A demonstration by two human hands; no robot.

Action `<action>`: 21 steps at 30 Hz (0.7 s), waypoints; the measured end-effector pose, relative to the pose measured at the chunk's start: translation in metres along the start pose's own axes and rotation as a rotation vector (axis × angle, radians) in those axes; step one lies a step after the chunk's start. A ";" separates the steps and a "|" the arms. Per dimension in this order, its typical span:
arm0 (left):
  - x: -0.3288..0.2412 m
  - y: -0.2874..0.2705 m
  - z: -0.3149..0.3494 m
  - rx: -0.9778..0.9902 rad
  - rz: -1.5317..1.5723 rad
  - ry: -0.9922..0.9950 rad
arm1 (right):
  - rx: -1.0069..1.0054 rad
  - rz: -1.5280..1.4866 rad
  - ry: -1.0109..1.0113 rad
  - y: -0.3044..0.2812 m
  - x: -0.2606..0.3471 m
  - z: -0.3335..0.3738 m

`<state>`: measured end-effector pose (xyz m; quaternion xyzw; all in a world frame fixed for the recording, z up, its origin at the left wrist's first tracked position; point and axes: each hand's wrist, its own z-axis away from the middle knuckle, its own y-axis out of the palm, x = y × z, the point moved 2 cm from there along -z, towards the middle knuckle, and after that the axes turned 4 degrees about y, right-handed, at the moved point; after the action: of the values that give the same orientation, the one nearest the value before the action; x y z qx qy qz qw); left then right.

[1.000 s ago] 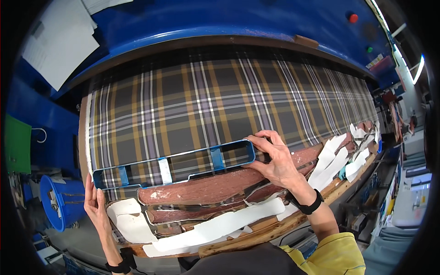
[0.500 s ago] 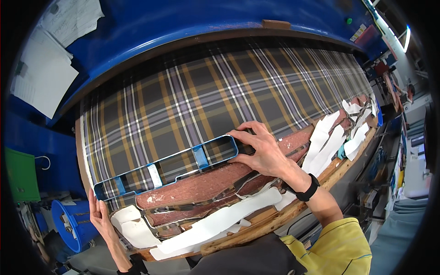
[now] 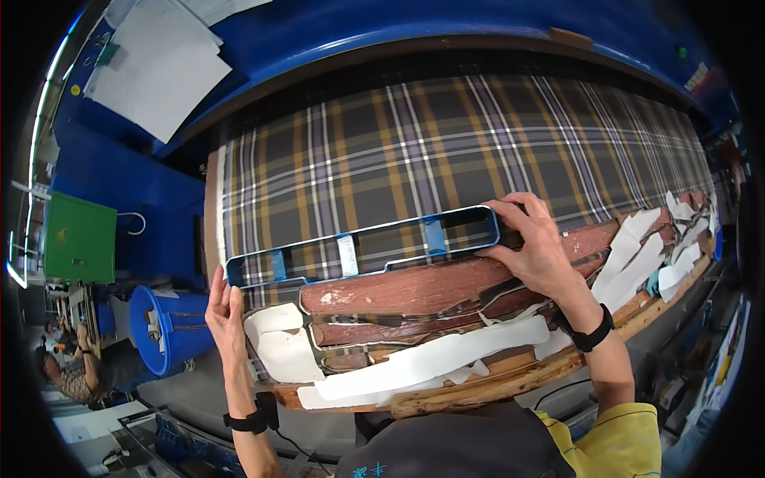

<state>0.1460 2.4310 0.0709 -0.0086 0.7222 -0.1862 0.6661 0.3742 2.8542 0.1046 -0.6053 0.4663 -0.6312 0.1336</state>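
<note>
A long, narrow blue cutting die (image 3: 434,237) with several cross struts lies along the near edge of the plaid fabric (image 3: 366,179). Its near side is stepped. My left hand (image 3: 227,323) grips the left end, thumb on the near side and fingers around the corner. At the right end, my right hand (image 3: 538,251) pinches the die between thumb and fingers, the thumb on the near wall. Just below the die, the reddish-brown board (image 3: 398,287) shows, with thin fabric offcuts on it.
White scrap strips (image 3: 430,354) lie along the wooden front edge (image 3: 470,390), more at the right. A blue machine body (image 3: 358,48) stands behind the fabric. At left are a blue bin (image 3: 159,342), a green box (image 3: 80,239) and a distant seated person (image 3: 84,370).
The whole view has swung, so the scene sits further right and more of the left side shows. Both hands keep their hold, and the die keeps about the same place on the fabric.
</note>
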 end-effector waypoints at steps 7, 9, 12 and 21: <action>0.004 -0.001 -0.001 -0.010 -0.016 0.050 | -0.031 -0.015 -0.020 0.002 -0.007 0.002; 0.005 -0.003 0.000 0.007 0.013 0.031 | -0.007 -0.032 -0.018 0.000 -0.002 0.000; -0.001 0.002 0.002 0.011 0.010 0.097 | 0.003 0.006 -0.025 0.000 -0.003 0.001; -0.004 0.009 0.001 -0.002 -0.016 0.097 | 0.013 -0.024 -0.030 -0.003 -0.008 0.002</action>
<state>0.1496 2.4408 0.0724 -0.0062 0.7536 -0.1910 0.6289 0.3787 2.8609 0.1016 -0.6192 0.4527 -0.6268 0.1370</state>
